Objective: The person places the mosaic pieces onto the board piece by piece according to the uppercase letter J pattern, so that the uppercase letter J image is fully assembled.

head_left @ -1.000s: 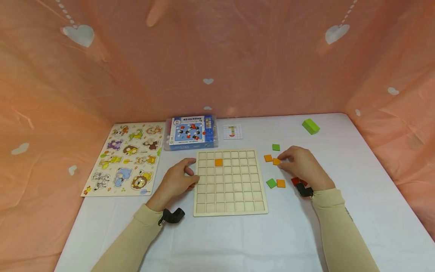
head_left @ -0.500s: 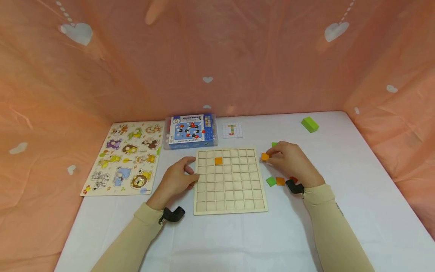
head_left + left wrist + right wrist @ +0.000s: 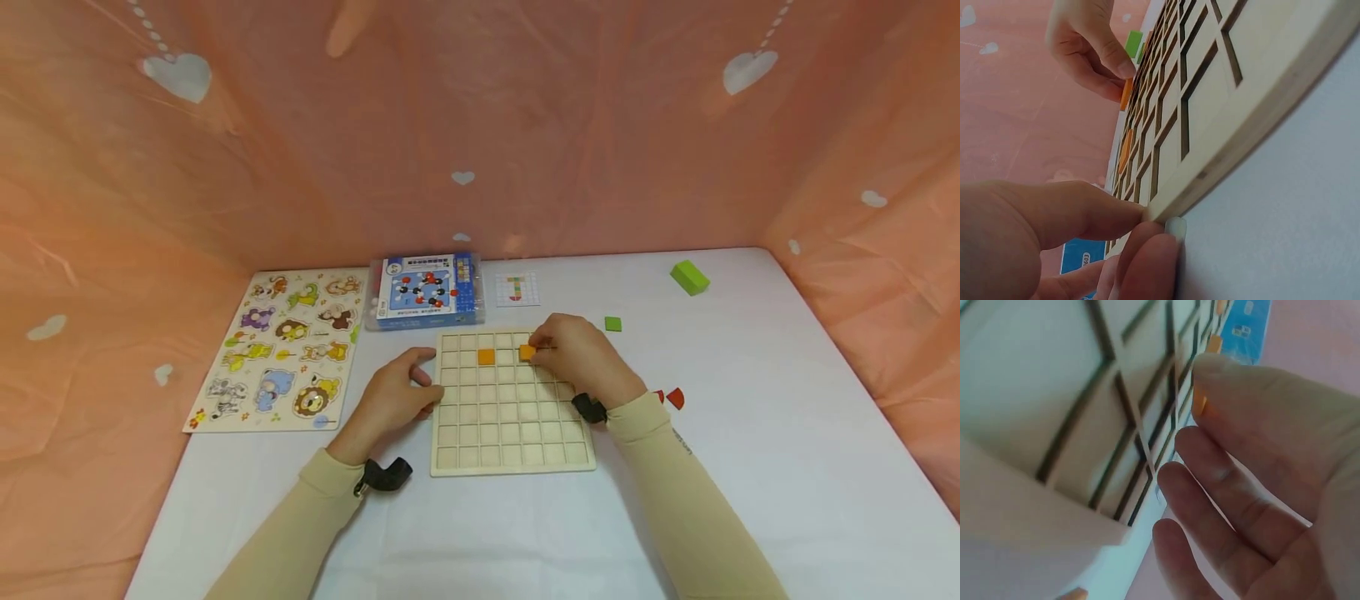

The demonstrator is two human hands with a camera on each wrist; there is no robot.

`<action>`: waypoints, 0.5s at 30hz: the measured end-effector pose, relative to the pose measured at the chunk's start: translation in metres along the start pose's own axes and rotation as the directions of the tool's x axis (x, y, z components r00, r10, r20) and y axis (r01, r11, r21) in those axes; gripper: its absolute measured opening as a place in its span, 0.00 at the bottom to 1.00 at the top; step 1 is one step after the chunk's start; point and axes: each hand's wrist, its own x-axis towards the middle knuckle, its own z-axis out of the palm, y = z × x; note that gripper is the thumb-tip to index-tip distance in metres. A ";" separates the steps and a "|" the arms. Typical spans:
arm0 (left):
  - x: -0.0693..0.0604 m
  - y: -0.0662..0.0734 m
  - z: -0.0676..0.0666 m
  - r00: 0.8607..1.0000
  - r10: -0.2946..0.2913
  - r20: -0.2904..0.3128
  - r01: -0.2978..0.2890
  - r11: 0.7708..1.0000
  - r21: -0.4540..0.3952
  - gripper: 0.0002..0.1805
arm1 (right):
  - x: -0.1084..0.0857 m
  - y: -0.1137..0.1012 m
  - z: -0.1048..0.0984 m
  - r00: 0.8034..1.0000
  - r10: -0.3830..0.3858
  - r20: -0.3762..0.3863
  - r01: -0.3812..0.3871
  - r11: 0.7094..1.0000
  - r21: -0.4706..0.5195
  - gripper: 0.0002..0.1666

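A wooden grid board point(image 3: 512, 471) lies flat, with one orange tile point(image 3: 487, 357) in a cell of its second row. My left hand point(image 3: 393, 398) holds the board's left edge; in the left wrist view the thumb point(image 3: 1094, 209) presses the rim and curled fingers point(image 3: 1150, 259) sit against its side. Over the board's upper right part, my right hand point(image 3: 585, 354) pinches a second orange square tile point(image 3: 527, 353) between thumb and fingers. That tile point(image 3: 1126, 95) is tilted at the grid surface in the left wrist view; whether it touches a cell I cannot tell.
Right of the board are a green tile point(image 3: 613, 323), red quarter-round pieces point(image 3: 676, 398) and a green block point(image 3: 689, 277). Behind it lie a pattern card point(image 3: 517, 289) and a boxed molecule set point(image 3: 425, 292). An animal puzzle board point(image 3: 273, 354) is at left. The right forearm hides some table.
My right hand has picked up an orange tile from the table at right and carried it left over the board. The left hand has stayed at the board's edge.
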 end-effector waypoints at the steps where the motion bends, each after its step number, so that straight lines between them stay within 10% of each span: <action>1: 0.000 0.000 0.000 1.000 0.000 -0.002 0.000 1.000 -0.001 0.37 | 0.000 -0.001 0.001 1.000 -0.007 0.003 0.007 1.000 -0.013 0.11; 15: -0.002 0.002 0.000 1.000 -0.008 0.002 0.008 1.000 -0.011 0.37 | 0.001 -0.006 0.007 0.999 -0.054 -0.002 0.053 0.996 -0.078 0.11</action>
